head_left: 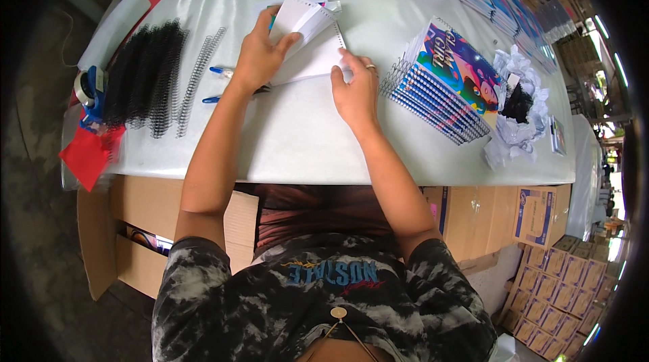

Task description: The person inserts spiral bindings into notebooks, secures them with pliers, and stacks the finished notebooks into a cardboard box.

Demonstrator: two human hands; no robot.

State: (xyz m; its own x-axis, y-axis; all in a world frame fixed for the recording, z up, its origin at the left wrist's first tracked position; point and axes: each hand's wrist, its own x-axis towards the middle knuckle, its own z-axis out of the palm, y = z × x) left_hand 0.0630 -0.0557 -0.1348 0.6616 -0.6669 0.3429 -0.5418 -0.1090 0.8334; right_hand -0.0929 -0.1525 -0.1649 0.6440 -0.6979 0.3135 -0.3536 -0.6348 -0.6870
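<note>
Above the middle of the table, my left hand (262,52) is closed on a bunch of white punched sheets (295,18), thumb on top, lifting and bending them. Beneath lie more punched white pages (305,64) with holes along their right edge. A strip of coloured cover shows behind the fingers. My right hand (356,88) rests at that right edge, its index fingertip on the pages and its thumb held apart; nothing is gripped in it. A blue-handled cutting tool (215,100) lies beside my left wrist, partly hidden by it.
Black spiral coils (150,75) lie in a heap at left, with a loose coil (199,81) alongside. A blue tape dispenser (93,98) sits at the left edge. Spiral-bound notebooks (454,81) are stacked at right beside crumpled plastic (517,108). More notebooks (497,7) line the far right.
</note>
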